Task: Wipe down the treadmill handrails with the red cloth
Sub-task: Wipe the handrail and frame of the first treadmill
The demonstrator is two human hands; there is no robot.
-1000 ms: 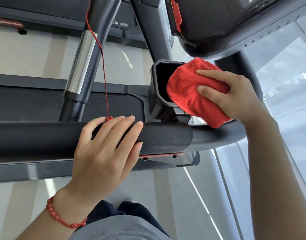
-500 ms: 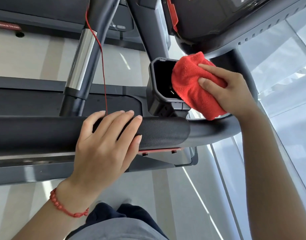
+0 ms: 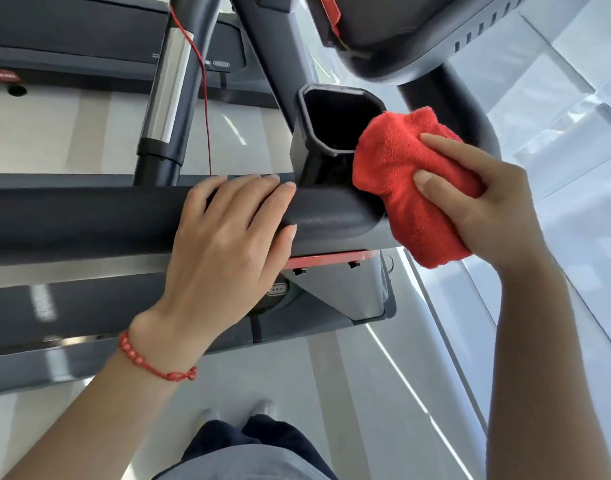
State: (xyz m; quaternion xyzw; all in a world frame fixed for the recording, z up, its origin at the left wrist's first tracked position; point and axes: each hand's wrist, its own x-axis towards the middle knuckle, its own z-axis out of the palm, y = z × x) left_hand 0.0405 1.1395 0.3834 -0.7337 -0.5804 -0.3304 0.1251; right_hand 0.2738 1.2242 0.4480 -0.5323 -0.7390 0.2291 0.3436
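A black padded handrail runs across the middle of the view and bends up to the right under the console. My left hand lies over the rail, fingers curled around its top. The red cloth is bunched in my right hand, pressed against the rail's bend just right of the padded end, beside a black cup holder. The cloth hides the part of the rail under it.
The console hangs overhead at top right. A chrome-and-black upright bar with a red safety cord stands at the left. A second treadmill deck lies beyond. Glass wall to the right; my legs below.
My right hand has slid the cloth down from beside the cup holder's upper rim onto the rail's bend. My left hand has stayed on the rail.
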